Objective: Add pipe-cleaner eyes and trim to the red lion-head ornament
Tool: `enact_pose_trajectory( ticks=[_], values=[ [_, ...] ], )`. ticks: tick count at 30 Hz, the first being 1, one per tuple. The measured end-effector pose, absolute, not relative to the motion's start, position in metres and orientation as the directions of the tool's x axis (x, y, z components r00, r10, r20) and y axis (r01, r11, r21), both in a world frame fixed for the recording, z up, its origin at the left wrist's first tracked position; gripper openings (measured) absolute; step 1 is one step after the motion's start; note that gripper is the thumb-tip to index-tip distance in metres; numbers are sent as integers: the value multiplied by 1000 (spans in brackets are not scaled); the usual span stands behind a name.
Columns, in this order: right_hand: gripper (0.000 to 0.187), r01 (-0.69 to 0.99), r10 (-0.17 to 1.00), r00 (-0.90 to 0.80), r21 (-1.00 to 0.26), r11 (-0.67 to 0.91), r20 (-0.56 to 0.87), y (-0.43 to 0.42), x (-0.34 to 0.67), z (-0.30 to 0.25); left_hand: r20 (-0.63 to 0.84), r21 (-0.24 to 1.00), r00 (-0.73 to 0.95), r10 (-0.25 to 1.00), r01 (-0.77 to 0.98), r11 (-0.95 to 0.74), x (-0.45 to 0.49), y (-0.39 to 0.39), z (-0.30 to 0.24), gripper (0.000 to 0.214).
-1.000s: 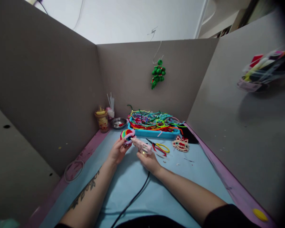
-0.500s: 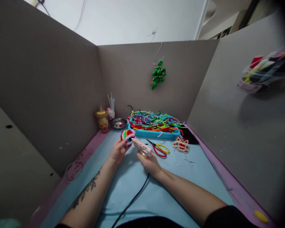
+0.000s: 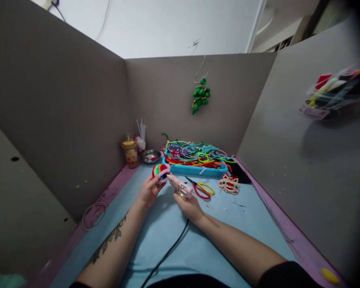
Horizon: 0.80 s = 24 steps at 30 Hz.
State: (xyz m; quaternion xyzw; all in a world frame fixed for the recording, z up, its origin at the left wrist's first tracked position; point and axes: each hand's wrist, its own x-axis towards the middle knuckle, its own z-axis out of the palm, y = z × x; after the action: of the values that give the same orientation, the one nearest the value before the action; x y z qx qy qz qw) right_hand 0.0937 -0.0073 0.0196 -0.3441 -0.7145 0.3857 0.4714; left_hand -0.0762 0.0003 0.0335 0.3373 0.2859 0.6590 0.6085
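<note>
My left hand (image 3: pixel 148 192) is closed round a small round craft piece (image 3: pixel 160 172) wound from rainbow pipe cleaners with a pink fuzzy rim. My right hand (image 3: pixel 189 206) grips a pink glue gun (image 3: pixel 180 186), its nozzle touching the craft piece at the right side. A black cord (image 3: pixel 165 256) runs from the gun toward me across the blue mat (image 3: pixel 180 240).
Red and yellow scissors (image 3: pixel 201 188) and a red-and-white pipe cleaner figure (image 3: pixel 228 184) lie right of my hands. A blue tray (image 3: pixel 195 169) holds several coloured pipe cleaners. A jar (image 3: pixel 130 152), a metal dish (image 3: pixel 150 156), grey cardboard walls, a hanging green ornament (image 3: pixel 200 95).
Both hands keep their hold with the gun at the craft piece; only the view has shifted slightly.
</note>
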Motion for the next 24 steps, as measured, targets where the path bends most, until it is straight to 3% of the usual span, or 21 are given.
enact_pose_trajectory(
  ticks=[9,17,24],
  values=[
    [50,17,725,-428,-797,604,540,-2,91,22,131,769,-15,991,-630,-111,-78,1,34,37],
    [40,63,807,-335,-843,535,487,-2,92,15,82,799,-51,995,-593,-96,-78,1,33,32],
    [39,30,761,-431,-835,549,485,-1,92,16,150,743,-44,988,-654,-142,-86,2,39,33]
  ],
)
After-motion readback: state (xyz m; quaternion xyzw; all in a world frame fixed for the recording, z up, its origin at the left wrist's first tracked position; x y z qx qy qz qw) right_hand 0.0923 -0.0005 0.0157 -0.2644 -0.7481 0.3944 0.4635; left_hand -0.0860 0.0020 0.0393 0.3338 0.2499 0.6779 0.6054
